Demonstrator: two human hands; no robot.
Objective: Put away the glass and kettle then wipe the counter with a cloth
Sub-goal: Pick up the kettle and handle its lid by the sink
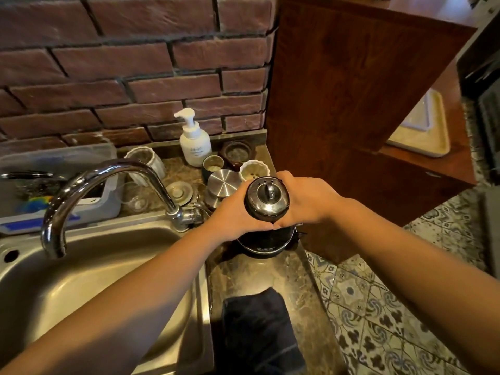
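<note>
**Both hands on the kettle, a crowded back corner beyond**

Nearest me, a dark folded cloth (261, 331) lies on the desk (303, 277) by its front edge, just beside the steel sink (89, 288). Past it, my left hand (232, 215) and right hand (305, 201) are closed around the black electric kettle (266, 198), palms on opposite sides just under the shiny lid, thumbs meeting at the front. It sits low on its base near the desk's right edge. I judge it rigid, smooth and somewhat slippery, heavier if water remains, so this two-sided hold suits a straight lift. I can't see the handle. Just behind stand a steel canister lid (224, 182), a small tin (213, 163) and a white fluted cup (254, 170), any of which I could knock. A clear glass (135, 197) stands behind the faucet (108, 185); it is fragile. Farthest, a soap pump bottle (194, 142) stands against the brick wall.
</note>
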